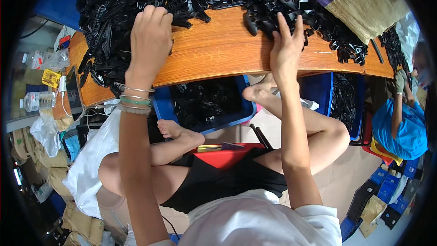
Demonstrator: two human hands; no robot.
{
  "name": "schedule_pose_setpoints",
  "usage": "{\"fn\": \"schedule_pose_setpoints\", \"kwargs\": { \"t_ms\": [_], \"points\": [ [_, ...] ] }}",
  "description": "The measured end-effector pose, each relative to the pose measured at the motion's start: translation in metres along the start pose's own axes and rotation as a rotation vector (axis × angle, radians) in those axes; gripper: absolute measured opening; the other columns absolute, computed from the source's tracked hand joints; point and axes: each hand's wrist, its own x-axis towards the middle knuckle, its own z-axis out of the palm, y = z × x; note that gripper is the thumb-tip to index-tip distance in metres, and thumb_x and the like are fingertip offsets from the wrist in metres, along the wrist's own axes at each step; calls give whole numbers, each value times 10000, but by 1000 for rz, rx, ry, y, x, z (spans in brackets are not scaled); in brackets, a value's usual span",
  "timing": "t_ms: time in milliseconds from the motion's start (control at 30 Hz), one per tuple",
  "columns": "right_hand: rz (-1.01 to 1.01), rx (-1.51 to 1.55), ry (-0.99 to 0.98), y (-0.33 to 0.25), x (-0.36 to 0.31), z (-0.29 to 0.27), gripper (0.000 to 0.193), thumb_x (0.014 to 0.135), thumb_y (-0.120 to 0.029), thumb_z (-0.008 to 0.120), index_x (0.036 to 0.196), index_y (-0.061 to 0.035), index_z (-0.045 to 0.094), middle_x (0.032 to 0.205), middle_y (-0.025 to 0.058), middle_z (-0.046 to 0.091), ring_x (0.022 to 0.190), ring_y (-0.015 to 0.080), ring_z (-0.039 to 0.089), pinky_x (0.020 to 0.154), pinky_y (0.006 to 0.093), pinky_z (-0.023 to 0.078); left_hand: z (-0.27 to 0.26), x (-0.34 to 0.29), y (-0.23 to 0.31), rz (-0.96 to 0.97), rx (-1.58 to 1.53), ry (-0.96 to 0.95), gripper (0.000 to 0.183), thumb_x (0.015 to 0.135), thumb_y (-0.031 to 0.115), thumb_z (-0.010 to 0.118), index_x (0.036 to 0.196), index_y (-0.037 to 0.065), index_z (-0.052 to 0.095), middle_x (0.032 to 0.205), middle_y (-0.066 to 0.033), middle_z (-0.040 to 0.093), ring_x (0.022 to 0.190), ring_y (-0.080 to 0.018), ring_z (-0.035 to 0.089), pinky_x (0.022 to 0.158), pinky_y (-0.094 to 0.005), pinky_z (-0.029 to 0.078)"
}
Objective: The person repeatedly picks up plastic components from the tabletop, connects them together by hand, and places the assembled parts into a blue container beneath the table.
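Black parts (107, 23): left fingers (149, 13) curled, right fingers (284, 27) parted, contact unclear.

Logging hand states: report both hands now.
Left hand: fingers curled; cannot tell whether it holds anything.
Right hand: open, fingers apart, by black parts.

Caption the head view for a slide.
Left hand and right hand at heaped black plastic parts on a wood-grain table, a blue bin below.
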Motion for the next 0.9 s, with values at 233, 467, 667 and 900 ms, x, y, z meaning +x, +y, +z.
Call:
{"fn": "schedule_pose_setpoints", "kwargs": {
  "t_ms": [233, 467, 667, 900],
  "points": [
    [-5, 244, -64, -3, 1, -25, 491, 839, 40, 571, 1295, -140, 553, 1380, 137, 480, 1229, 382, 454, 1044, 457, 347, 9, -25, 87, -30, -212, 99, 168, 730, 2, 608, 892, -40, 607, 889, -116, 571, 790, -265, 531, 688, -372, 438],
    [103, 226, 60, 15, -7, -62, 288, 858, 100, 498, 1044, -42, 666, 1083, 120, 618, 1009, 286, 598, 874, 355, 478, 10, -51, 99, -210, -267, 129, 254, 739, 64, 699, 981, 23, 633, 991, -126, 585, 854, -296, 548, 721, -394, 444],
    [-1, -34, -207, 13, -9, -69, 189, 734, -54, 681, 922, -73, 675, 993, 73, 572, 950, 263, 522, 810, 377, 381, 16, -36, 82, -232, -382, 46, 263, 757, 71, 693, 1007, 42, 619, 1008, -92, 568, 929, -297, 527, 807, -407, 429],
    [-3, 57, -283, 6, -18, -83, 159, 737, -50, 690, 890, -49, 650, 942, 63, 606, 909, 262, 541, 810, 379, 392, 15, -41, 82, -279, -541, 77, 242, 740, 55, 709, 971, 49, 638, 956, -77, 594, 880, -285, 546, 760, -375, 456]
  ]
}}
